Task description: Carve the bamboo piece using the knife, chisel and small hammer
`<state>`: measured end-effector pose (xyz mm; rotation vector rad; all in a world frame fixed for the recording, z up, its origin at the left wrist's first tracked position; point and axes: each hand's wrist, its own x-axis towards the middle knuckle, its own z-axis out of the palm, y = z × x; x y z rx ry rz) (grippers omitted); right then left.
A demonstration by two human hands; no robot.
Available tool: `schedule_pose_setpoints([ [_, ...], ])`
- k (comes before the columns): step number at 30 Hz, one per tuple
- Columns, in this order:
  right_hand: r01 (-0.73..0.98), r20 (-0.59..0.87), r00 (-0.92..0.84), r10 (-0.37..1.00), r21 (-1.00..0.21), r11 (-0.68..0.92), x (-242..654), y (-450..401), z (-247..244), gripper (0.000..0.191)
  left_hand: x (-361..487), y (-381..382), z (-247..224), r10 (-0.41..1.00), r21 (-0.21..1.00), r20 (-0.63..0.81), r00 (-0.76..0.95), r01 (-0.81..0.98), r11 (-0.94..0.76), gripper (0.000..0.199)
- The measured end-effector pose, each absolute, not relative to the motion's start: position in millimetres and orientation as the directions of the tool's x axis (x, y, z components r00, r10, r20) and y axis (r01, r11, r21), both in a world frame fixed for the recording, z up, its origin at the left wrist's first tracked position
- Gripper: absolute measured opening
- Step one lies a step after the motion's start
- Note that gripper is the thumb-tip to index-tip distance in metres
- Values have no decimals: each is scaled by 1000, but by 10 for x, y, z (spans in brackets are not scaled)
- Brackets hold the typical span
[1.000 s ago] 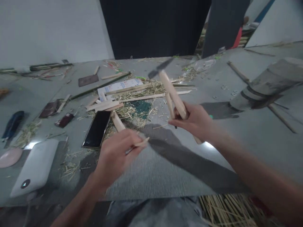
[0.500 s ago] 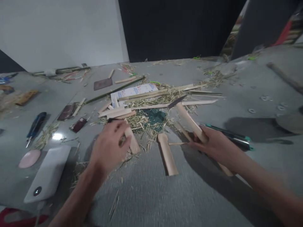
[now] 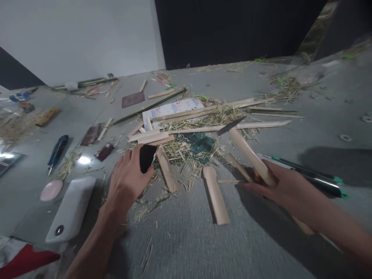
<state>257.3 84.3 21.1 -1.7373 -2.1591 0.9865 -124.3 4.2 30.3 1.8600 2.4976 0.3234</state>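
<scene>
My left hand (image 3: 130,174) has its fingers round a small dark, flat object (image 3: 147,157). Just right of it a carved wooden piece (image 3: 167,170) lies on the grey table. In my right hand (image 3: 279,182) is a long pale wooden piece (image 3: 251,155); a dark blade (image 3: 231,126) shows at its far end. A thinner strip (image 3: 240,166) also runs into that hand. Between my hands lies another pale wooden piece (image 3: 215,195) with a rounded head, and a thin stick (image 3: 231,181) reaches from it toward my right hand.
Shavings (image 3: 177,151) and bamboo strips cover the middle. A white device (image 3: 71,209), a pink oval (image 3: 51,190) and a blue-handled tool (image 3: 58,150) lie left. Green-tipped tools (image 3: 316,178) lie beside my right hand, with metal rings (image 3: 345,138) beyond.
My left hand has closed round the dark object, which was mostly hidden under it before. The view has shifted, moving the table's things. My right hand still holds the long wooden piece.
</scene>
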Motion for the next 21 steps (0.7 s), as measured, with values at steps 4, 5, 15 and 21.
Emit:
schedule_pose_setpoints([
  [4,778,-212,-284,935,-621,96,2575,823,182,28,-1511,-3,275,963,324,63,-262,918,228,72],
  [5,776,-203,-288,936,-622,104,2578,819,174,28,-1613,-32,262,962,392,41,-270,890,233,71],
  [15,761,-202,-308,930,-639,114,2542,804,243,33,-2016,-487,78,922,671,-60,-383,668,321,59],
  [21,798,-217,-300,929,-590,120,2572,798,194,32,-2080,-583,-169,966,610,-13,-256,764,211,70],
])
